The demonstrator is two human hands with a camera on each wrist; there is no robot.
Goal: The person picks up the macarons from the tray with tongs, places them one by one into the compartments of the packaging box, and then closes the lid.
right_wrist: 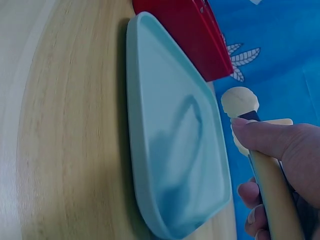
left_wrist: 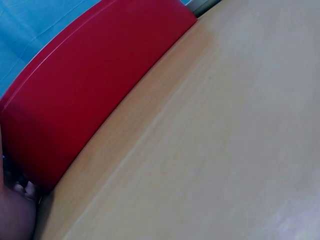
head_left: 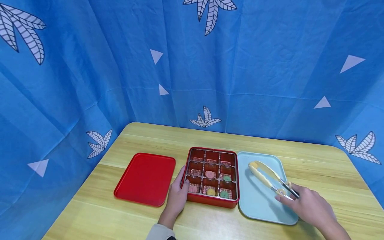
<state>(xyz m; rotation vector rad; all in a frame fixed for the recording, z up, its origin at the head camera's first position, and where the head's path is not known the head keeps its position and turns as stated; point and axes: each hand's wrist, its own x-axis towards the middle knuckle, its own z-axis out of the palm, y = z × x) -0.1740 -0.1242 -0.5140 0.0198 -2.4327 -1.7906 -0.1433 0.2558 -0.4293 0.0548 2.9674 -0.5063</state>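
A red box (head_left: 211,201) with a grid of plastic compartments stands mid-table. Several small round pastries in pink, yellow and green sit in its middle and front rows, such as a yellow one (head_left: 211,192). My left hand (head_left: 176,197) grips the box's left side near the front corner, thumb over the rim. In the left wrist view only part of that hand shows beside the red wall. My right hand (head_left: 315,204) holds food tongs (right_wrist: 277,195) with cream scalloped tips. Their tips are apart, above the light blue tray (head_left: 255,208), with nothing between them.
A flat red tray or lid (head_left: 145,180) lies left of the box. The blue tray lies close against the box's right side. Behind the wooden table (head_left: 156,133) hangs a blue curtain (head_left: 195,66) with leaf prints.
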